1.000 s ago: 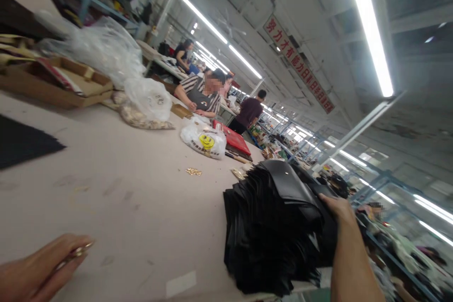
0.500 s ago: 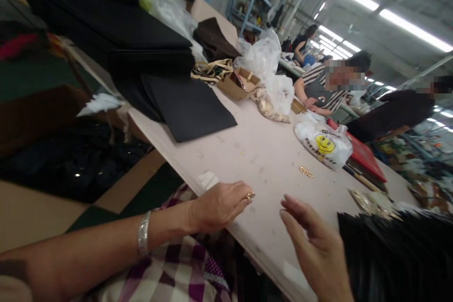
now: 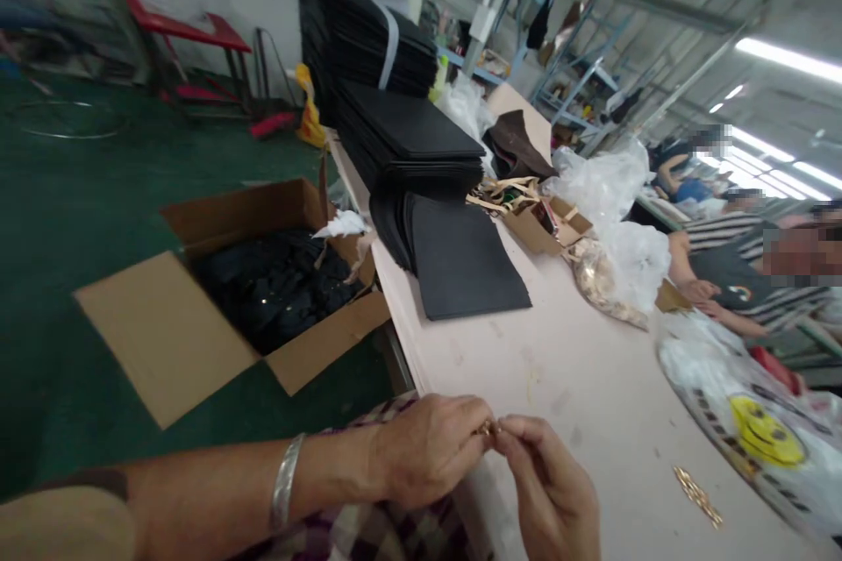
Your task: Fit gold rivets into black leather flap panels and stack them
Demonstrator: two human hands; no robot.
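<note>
Small gold metal pieces [image 3: 485, 428] show at the fingertips of my left hand [image 3: 431, 447], which is closed around them above the table's near edge. My right hand [image 3: 553, 478] meets it there, thumb and forefinger pinched at the gold pieces. The fingers hide most of the metal, so its exact kind cannot be made out. To the right, a little cluster of linked-looking gold pieces [image 3: 697, 496] lies on the pale table [image 3: 579, 368]. Beyond my hands, a black flat panel [image 3: 467, 259] lies by tall stacks of black panels [image 3: 408, 118].
An open cardboard box [image 3: 190, 228] holding black pieces stands on the floor at left. A plastic bag with a smiley [image 3: 756, 429], a small cardboard tray [image 3: 536, 228] and clear bags [image 3: 605, 180] sit on the table. A person in striped sleeves [image 3: 717, 237] sits across it.
My right hand has come in from the right, and its open fingers have closed at the gold pieces in my left hand. The view has swung left, showing more of the box.
</note>
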